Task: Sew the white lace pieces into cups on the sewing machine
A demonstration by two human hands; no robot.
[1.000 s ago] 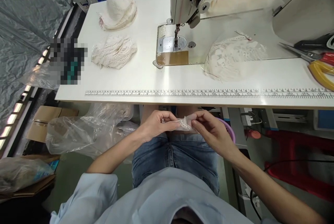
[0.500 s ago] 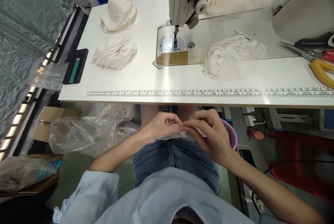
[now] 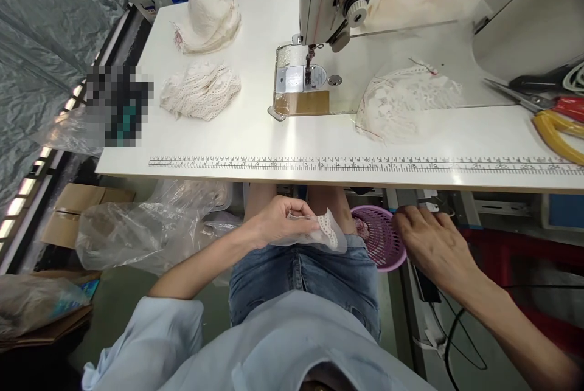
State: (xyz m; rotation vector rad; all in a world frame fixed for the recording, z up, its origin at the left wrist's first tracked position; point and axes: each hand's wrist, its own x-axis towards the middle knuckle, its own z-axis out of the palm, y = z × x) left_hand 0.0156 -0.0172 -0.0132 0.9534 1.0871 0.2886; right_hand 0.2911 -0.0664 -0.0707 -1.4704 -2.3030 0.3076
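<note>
My left hand (image 3: 285, 221) pinches a sheer white fabric piece with a lace strip (image 3: 326, 228) above my lap. The piece's free end hangs out to the right of my fingers. My right hand (image 3: 429, 242) is away from the fabric, just right of a purple plastic basket (image 3: 385, 260), below the table's front edge. Its fingers curl downward with the back of the hand toward me, so whatever they may hold is hidden. Inside the basket, at its left, lies a small pinkish bit (image 3: 362, 228).
A sewing machine (image 3: 326, 2) stands on the white table (image 3: 219, 141) with a printed ruler edge. White lace pieces (image 3: 201, 92), a white fabric stack (image 3: 210, 17) and sheer lace pieces (image 3: 401, 102) lie there. Yellow-handled scissors (image 3: 554, 129) are at right. Plastic bags (image 3: 137, 236) lie below left.
My right hand has let go of the fabric and moved right, past the basket. The lace end now shows, held only by my left hand.
</note>
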